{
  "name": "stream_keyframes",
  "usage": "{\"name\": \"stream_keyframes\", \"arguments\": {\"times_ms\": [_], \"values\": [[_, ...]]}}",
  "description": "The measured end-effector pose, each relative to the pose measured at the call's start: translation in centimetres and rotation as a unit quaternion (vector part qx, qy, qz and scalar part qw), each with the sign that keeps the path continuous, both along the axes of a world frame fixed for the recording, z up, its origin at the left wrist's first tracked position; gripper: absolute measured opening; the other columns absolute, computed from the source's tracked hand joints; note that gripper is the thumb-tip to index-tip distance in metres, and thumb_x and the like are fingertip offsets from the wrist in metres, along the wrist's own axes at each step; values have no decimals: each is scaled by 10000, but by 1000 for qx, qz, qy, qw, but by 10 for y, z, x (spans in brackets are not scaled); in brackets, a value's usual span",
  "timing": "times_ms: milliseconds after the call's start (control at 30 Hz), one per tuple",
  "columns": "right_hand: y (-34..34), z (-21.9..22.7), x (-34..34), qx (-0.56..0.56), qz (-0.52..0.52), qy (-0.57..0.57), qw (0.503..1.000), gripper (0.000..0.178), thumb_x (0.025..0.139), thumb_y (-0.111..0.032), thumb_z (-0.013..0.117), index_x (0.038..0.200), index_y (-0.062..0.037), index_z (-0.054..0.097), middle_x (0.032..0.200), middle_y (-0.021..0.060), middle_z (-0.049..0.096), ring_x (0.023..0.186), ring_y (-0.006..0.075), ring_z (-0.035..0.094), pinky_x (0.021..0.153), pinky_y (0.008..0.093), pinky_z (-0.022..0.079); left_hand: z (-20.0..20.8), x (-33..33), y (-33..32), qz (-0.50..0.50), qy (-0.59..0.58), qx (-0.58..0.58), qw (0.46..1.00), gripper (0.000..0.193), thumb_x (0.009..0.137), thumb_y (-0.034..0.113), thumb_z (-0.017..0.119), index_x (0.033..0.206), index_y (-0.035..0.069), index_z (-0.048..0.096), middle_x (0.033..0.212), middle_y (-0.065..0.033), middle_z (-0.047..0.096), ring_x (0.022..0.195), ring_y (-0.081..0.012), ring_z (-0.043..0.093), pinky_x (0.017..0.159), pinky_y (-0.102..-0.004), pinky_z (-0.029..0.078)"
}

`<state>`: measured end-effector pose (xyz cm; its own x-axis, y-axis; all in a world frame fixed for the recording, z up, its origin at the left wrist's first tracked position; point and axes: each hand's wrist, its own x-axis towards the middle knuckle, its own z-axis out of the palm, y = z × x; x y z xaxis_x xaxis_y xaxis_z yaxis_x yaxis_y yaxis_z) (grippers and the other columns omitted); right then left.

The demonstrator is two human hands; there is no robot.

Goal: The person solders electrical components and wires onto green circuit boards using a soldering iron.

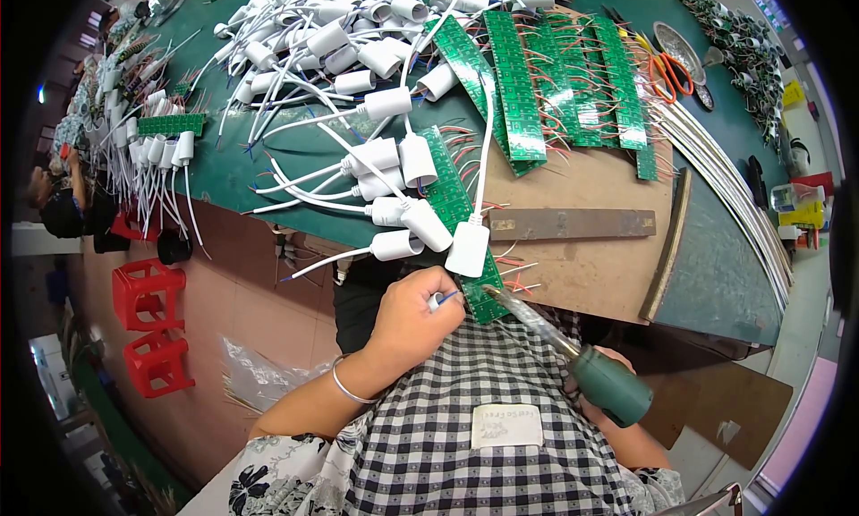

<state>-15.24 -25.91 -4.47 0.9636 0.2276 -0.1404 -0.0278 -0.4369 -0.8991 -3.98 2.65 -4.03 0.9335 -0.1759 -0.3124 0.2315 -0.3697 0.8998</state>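
Observation:
My left hand (404, 319) is closed on a white cable (436, 302), its stripped end showing a blue wire beside the near end of a green circuit board strip (484, 307). My right hand (616, 359), partly hidden behind the handle, grips a soldering iron (612, 386). The iron's metal shaft slants up and left, and its tip is at the board, close to the left fingers; whether it touches cannot be made out. A white lamp socket (468, 249) lies across the strip just beyond, with more white sockets (426, 224) to its left.
Behind lies a large heap of white corded sockets (327, 38). Several wired green boards (517, 87) rest on a brown board (608, 274) with a flat brown bar (573, 224). Orange-handled scissors (664, 76) and long pale wires (729, 190) are at right. Red stools (150, 294) stand left.

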Motion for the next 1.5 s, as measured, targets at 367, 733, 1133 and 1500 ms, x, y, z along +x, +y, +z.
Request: {"name": "stream_keyframes", "arguments": {"times_ms": [367, 733, 1133, 1500], "values": [[-5, -8, 1, 53, 31, 2, 998, 509, 790, -170, 659, 1189, 59, 440, 888, 83, 660, 790, 172, 653, 759, 282, 505, 1, -1, 0, -1, 8, 7, 1000, 76, 784, 69, 584, 764, 0, 561, 696, -14, 556, 631, -59, 467, 565, -225, 382], [1, 0, 12, 27, 27, 12, 999, 454, 780, -174, 670, 1129, 53, 490, 889, 83, 660, 810, 193, 651, 787, 299, 495, 1, -10, 10, 57, 75, -206, 974, 84, 862, 106, 546, 836, 36, 506, 755, 2, 538, 676, -42, 475, 586, -209, 387], [11, 0, 11, 21, 0, -20, 1000, 305, 778, -151, 634, 1035, 8, 591, 918, 102, 662, 853, 237, 646, 843, 325, 491, -7, -1, 5, 16, 91, -93, 991, 82, 796, 93, 555, 790, 13, 539, 681, -35, 558, 600, -79, 479, 531, -246, 380], [17, -1, 17, 28, 13, -41, 999, 399, 793, -229, 644, 1089, 19, 542, 908, 82, 634, 794, 192, 623, 769, 315, 486, -2, 1, 3, 22, 47, -17, 998, 115, 724, 120, 592, 746, 13, 558, 630, -91, 589, 506, -150, 511, 494, -289, 399]]}}
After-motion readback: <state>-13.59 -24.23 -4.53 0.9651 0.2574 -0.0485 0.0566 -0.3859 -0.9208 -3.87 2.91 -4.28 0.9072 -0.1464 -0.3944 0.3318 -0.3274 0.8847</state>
